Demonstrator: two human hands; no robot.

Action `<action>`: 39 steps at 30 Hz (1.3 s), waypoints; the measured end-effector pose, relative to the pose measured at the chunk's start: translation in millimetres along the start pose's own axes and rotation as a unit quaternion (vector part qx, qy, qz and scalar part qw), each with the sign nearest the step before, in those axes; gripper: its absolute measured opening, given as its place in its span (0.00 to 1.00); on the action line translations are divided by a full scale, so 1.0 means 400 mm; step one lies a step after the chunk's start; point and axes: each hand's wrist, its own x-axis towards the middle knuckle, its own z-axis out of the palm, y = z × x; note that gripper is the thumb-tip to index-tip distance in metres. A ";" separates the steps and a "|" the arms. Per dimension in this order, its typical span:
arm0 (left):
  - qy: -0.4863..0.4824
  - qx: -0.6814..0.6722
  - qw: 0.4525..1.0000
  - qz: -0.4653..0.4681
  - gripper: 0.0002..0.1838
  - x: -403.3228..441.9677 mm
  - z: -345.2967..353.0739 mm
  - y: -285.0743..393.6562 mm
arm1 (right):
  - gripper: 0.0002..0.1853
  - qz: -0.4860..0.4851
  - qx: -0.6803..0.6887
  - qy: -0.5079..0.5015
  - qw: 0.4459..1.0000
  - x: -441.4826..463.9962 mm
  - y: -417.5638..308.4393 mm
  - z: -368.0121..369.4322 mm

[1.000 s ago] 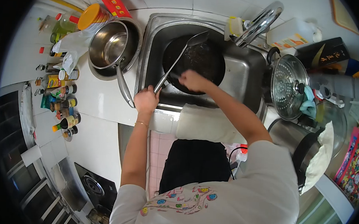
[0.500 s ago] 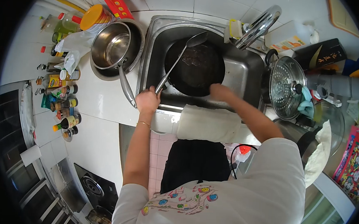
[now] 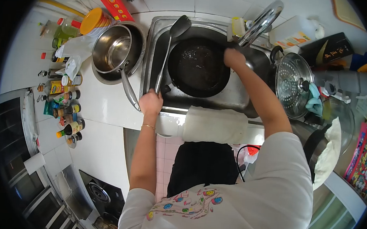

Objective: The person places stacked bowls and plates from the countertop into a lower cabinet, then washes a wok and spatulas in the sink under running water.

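Observation:
My left hand (image 3: 151, 103) is closed around the steel handle of a spatula (image 3: 180, 26) at the sink's front left edge. The spatula's dark blade points up over the sink's back left rim. A black frying pan (image 3: 198, 67) lies in the sink, its inside wet and shiny. A short black stub, seemingly its handle, shows beside my left hand. My right hand (image 3: 234, 58) is at the pan's back right rim, below the faucet (image 3: 263, 23). It looks curled and is slightly blurred; its fingertips and anything in them are hidden.
The metal sink (image 3: 240, 90) surrounds the pan. A steel saucepan (image 3: 114, 48) sits in a bowl on the left, its handle reaching towards my left hand. A lidded pot (image 3: 293, 85) stands on the right. A pale cloth (image 3: 216, 125) hangs over the front edge.
My right hand has moved from the pan's front right side to its back right rim. The spatula has swung left, off the pan. My left hand has stayed nearly in place.

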 end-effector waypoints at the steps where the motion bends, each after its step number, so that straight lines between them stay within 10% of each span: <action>1: 0.005 -0.005 1.000 0.000 0.17 -0.001 0.000 0.002 | 0.12 -0.022 -0.033 -0.018 0.999 -0.044 0.030 0.023; 5: 0.015 -0.011 1.000 -0.004 0.17 -0.002 -0.002 0.001 | 0.13 -0.130 -0.019 -0.246 0.960 -0.196 -0.037 0.122; 9: 0.012 -0.011 1.000 -0.011 0.17 0.000 -0.001 0.002 | 0.15 -0.250 0.166 -0.149 0.942 -0.170 -0.244 0.084; 15: 0.018 0.001 1.000 -0.012 0.17 -0.004 -0.006 0.007 | 0.15 0.007 0.131 0.049 0.990 0.086 -0.053 0.070; 19: 0.015 -0.004 1.000 -0.009 0.18 -0.002 -0.001 0.008 | 0.14 0.018 0.067 -0.051 0.996 -0.074 0.099 0.123; 24: 0.017 0.003 1.000 -0.008 0.17 0.001 0.003 0.008 | 0.16 -0.147 0.094 -0.211 0.962 -0.266 -0.148 0.153; 30: 0.023 0.019 1.000 0.009 0.17 0.002 -0.002 0.006 | 0.13 -0.051 0.189 0.092 0.976 -0.004 -0.217 0.082; 36: 0.025 0.027 0.999 0.015 0.17 -0.002 0.008 0.009 | 0.14 0.021 0.081 -0.064 0.994 -0.125 0.057 0.167; 39: 0.019 0.034 0.999 0.011 0.17 -0.005 0.001 0.015 | 0.15 -0.130 0.166 -0.131 0.969 -0.182 -0.030 0.322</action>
